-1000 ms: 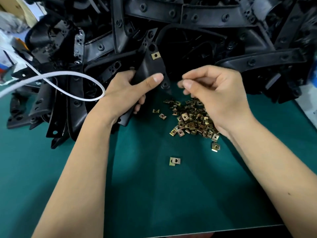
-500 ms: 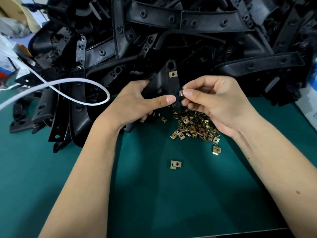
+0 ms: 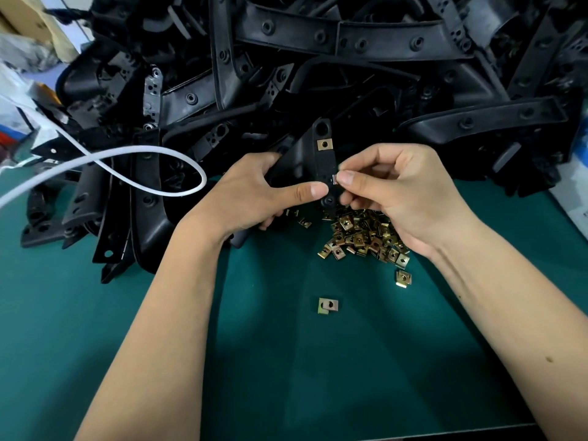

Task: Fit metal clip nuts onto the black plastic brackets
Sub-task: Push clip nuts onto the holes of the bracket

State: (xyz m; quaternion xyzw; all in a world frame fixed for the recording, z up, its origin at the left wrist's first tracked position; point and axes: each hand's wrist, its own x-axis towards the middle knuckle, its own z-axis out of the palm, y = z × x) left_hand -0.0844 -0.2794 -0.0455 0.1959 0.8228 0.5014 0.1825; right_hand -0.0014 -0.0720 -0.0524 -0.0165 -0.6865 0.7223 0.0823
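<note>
black plastic brackets (image 3: 318, 58), long moulded strips with round holes, lie heaped across the far half of the green worktop (image 3: 286, 361). a white cable (image 3: 152, 154) loops over the left of the heap. one black plastic bracket (image 3: 313, 167) is lifted out in front of the heap, upright, with a small brass-coloured clip nut already fitted (image 3: 325, 144) near its upper end. the left hand (image 3: 251, 192) has its grip grasping this bracket from the left, fingers behind it and thumb pressed along its front. the right hand (image 3: 401, 192) has its grip pinching a single metal clip nut (image 3: 334, 179) between thumb and forefinger, held against the bracket's right edge just beside the left thumb tip. below the right hand a loose pile of brass-coloured metal clip nuts (image 3: 362, 237) rests on the worktop. nearer the person, one stray clip nut (image 3: 327, 305) lies alone, well apart from the pile, and another (image 3: 403, 278) sits just off the pile's right corner.
</note>
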